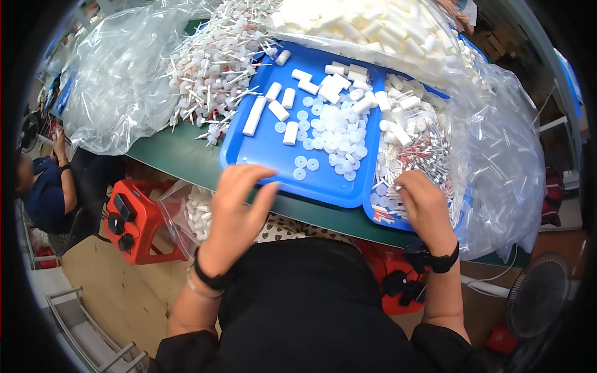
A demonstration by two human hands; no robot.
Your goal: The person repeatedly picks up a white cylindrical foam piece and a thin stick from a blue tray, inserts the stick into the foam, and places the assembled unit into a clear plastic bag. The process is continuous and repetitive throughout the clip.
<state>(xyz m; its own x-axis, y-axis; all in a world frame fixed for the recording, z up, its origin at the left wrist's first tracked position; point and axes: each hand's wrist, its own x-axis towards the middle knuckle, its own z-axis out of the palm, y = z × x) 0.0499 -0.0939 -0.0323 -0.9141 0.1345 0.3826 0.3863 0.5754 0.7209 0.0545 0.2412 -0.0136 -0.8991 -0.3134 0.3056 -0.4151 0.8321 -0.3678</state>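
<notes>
My left hand [235, 214] hovers at the front left edge of the large blue tray [249, 149], its thumb and fingers apart and nothing seen between them. In that tray lie white foam-like cylinders [290, 133], several loose and some piled at the back. Beside them is a heap of translucent white discs [336, 129] with small centre holes. My right hand [426, 202] is over the smaller blue tray [370, 212] at the right, fingertips pinched together; what they hold, if anything, is too small to make out. Thin red-and-white sticks [418, 155] lie beside those fingertips.
A pile of white stick-and-disc pieces [214, 62] covers the green table [168, 149] at the back left, next to a clear plastic bag [118, 93]. Behind the trays sits a big bag of white cylinders [373, 25]. A red stool [140, 217] and a fan [538, 295] flank me.
</notes>
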